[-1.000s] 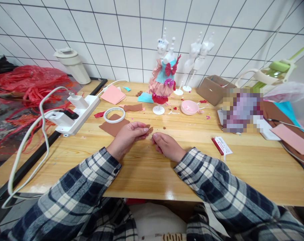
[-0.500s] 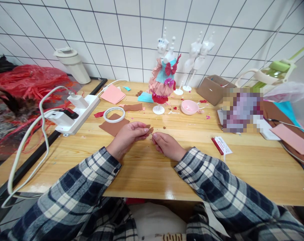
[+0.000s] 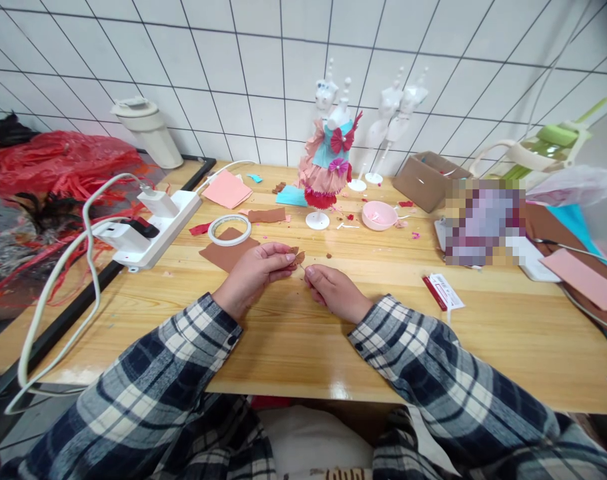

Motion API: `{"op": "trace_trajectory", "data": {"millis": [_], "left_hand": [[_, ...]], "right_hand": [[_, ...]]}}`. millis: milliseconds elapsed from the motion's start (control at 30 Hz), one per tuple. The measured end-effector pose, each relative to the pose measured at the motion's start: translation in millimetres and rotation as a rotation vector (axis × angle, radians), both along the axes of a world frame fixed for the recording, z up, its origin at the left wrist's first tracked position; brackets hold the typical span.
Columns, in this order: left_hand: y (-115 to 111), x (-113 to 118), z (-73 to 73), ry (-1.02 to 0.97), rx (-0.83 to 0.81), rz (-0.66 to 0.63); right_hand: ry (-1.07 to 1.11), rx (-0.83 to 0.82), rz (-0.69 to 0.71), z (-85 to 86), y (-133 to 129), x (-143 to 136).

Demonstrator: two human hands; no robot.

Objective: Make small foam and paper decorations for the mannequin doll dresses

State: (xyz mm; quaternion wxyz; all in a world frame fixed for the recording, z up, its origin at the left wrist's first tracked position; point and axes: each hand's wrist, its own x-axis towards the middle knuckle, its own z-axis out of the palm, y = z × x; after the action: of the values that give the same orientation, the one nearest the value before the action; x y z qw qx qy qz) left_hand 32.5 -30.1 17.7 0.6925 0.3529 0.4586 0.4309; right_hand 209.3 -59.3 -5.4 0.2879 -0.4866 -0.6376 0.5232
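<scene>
Between the thumb and fingers of my left hand [image 3: 262, 269] is a small folded piece of brown crepe paper [image 3: 298, 256]. My right hand [image 3: 336, 291] is closed in a pinch just to the right of it, fingertips close to the paper's lower edge. Whatever thin thing those fingertips grip is too small to make out. Beneath and behind my left hand lies a brown paper sheet [image 3: 218, 252], partly covered by a roll of white tape [image 3: 229, 230]. A small brown scrap [image 3: 328, 256] rests beyond my right hand.
Ahead stands a mannequin in a pink and blue paper dress [image 3: 332, 157], beside a pink bowl [image 3: 379, 216]. A white power strip [image 3: 156, 233] with looping cables is at left. To the right are a red-and-white tag [image 3: 443, 292] and a cardboard box [image 3: 426, 180].
Both hands stay nearly in place, with the brown paper turned slightly in my left fingers. At the far left, another person's hand has gone out of view. The whole view shifts slightly.
</scene>
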Motion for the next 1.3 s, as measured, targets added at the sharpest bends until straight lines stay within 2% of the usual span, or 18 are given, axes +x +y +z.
{"op": "trace_trajectory", "data": {"millis": [167, 367, 533, 900, 1067, 1300], "left_hand": [[-0.9, 0.2, -0.7, -0.007, -0.009, -0.063], [-1.7, 0.1, -3.4, 0.001, -0.002, -0.187], [-0.6, -0.2, -7.0, 0.058, 0.036, -0.237], [-3.6, -1.8, -0.2, -0.045, -0.034, -0.232], [-1.0, -0.9, -4.4, -0.041, -0.036, -0.262], [-1.2, 1.6, -5.4, 0.009, -0.01, -0.237]], "right_hand": [[0.125, -0.016, -0.162, 3.3, 2.5, 1.0], [0.152, 0.032, -0.113, -6.6, 8.9, 2.1], [0.142, 0.01, -0.151, -6.4, 8.1, 1.8], [0.065, 0.042, -0.137, -4.1, 7.3, 1.8], [0.07, 0.063, -0.151, -7.7, 9.0, 1.8], [0.107, 0.071, -0.114, -10.5, 9.3, 2.6]]}}
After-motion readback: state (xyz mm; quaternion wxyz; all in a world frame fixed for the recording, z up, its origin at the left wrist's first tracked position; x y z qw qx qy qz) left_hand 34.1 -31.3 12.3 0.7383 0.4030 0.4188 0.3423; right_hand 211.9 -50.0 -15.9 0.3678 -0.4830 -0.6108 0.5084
